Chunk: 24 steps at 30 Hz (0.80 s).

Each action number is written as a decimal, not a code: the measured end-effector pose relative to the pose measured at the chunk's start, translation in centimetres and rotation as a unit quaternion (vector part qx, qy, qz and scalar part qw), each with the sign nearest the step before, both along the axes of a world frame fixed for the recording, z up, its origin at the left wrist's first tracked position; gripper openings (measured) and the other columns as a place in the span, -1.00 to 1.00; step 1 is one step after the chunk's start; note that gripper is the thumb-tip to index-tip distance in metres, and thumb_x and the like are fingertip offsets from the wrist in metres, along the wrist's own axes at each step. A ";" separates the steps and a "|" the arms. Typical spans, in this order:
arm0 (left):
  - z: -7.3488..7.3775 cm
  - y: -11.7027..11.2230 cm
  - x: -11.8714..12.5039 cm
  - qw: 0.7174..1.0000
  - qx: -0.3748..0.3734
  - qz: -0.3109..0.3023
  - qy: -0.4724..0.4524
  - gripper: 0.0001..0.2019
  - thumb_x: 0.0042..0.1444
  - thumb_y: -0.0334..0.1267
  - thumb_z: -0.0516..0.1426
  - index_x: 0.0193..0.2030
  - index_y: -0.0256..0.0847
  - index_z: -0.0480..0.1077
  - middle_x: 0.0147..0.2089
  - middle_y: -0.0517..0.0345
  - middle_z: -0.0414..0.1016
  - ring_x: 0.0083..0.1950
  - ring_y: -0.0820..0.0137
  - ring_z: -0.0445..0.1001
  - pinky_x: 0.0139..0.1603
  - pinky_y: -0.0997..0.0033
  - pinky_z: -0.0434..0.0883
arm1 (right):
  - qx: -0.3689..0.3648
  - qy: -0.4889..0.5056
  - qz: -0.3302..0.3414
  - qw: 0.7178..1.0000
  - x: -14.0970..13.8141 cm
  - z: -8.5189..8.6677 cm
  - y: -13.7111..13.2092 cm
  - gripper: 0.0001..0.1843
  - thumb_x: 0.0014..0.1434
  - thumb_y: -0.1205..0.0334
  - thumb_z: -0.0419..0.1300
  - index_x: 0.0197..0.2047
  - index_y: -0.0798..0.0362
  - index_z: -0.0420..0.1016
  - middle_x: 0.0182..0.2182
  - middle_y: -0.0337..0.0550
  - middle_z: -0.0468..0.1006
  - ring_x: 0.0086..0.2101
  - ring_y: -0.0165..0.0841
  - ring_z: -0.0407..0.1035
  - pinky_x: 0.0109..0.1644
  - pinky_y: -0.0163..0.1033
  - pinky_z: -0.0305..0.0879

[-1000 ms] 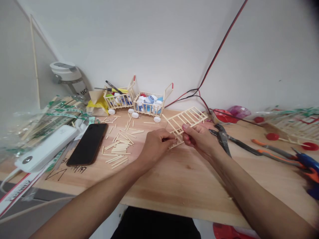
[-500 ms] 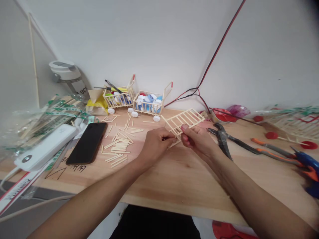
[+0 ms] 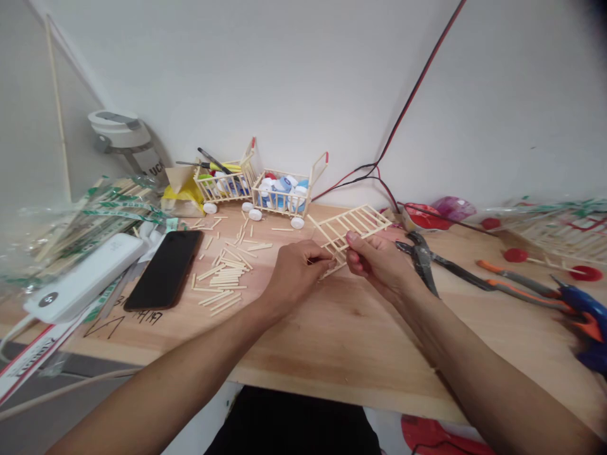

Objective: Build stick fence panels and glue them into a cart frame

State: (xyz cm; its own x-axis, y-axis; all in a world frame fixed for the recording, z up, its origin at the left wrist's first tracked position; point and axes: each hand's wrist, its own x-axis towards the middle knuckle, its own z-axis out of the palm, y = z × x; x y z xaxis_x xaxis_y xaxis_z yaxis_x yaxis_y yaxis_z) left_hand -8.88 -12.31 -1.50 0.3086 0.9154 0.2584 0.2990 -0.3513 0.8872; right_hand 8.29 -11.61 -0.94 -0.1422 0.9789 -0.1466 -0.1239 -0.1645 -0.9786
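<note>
A small frame of thin wooden sticks (image 3: 356,221), built like a ladder with several rungs, is held tilted over the table. My right hand (image 3: 374,258) pinches its near edge between thumb and fingers. At the frame's lower left corner, my left hand (image 3: 300,268) has its fingertips pressed together against a stick; what exactly sits between them is partly hidden. Left of that hand lie many short cut sticks (image 3: 226,275) on the wood. Behind, a miniature stick cart (image 3: 281,197) with white wheels holds blue and white caps, beside a second similar cart (image 3: 222,187).
A black phone (image 3: 165,270) and a white power bank (image 3: 85,277) lie at left, near bagged sticks (image 3: 99,212) and a lidded cup (image 3: 128,142). Black pliers (image 3: 422,262), orange-handled pliers (image 3: 521,285) and a blue tool (image 3: 583,309) are at right. Red-black wires (image 3: 412,101) run down the wall.
My hands and the stick frame stay almost in place, with only a slight shift of the left fingers. The whole view has moved a little.
</note>
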 end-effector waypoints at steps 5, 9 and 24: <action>-0.1 0.0 0.0 1.000 -0.002 -0.003 -0.002 -0.88 0.04 -0.40 0.20 -0.34 -0.20 0.60 -0.35 0.17 0.57 -0.30 0.43 0.47 -0.26 0.45 0.33 | -0.026 0.027 -0.007 0.999 -0.3 0.2 -0.1 -0.48 -0.15 -0.12 0.41 -0.65 0.10 0.28 -0.70 -0.33 0.25 -0.67 -0.60 0.05 -0.61 -0.37 -0.15; -0.1 0.0 0.0 1.000 -0.001 0.003 -0.002 -0.87 0.04 -0.41 0.19 -0.35 -0.20 0.60 -0.36 0.19 0.56 -0.31 0.44 0.47 -0.27 0.46 0.33 | -0.038 0.044 -0.010 0.998 -0.3 0.3 -0.2 -0.48 -0.18 -0.10 0.43 -0.62 0.09 0.27 -0.68 -0.35 0.25 -0.66 -0.60 0.05 -0.62 -0.38 -0.14; 0.2 -0.1 0.0 1.000 0.006 -0.004 0.009 -0.85 0.07 -0.40 0.18 -0.31 -0.18 0.60 -0.32 0.18 0.58 -0.28 0.43 0.48 -0.23 0.45 0.34 | -0.028 0.020 -0.009 0.999 -0.2 0.3 -0.2 -0.47 -0.18 -0.15 0.41 -0.64 0.09 0.29 -0.69 -0.33 0.26 -0.65 -0.59 0.06 -0.61 -0.38 -0.11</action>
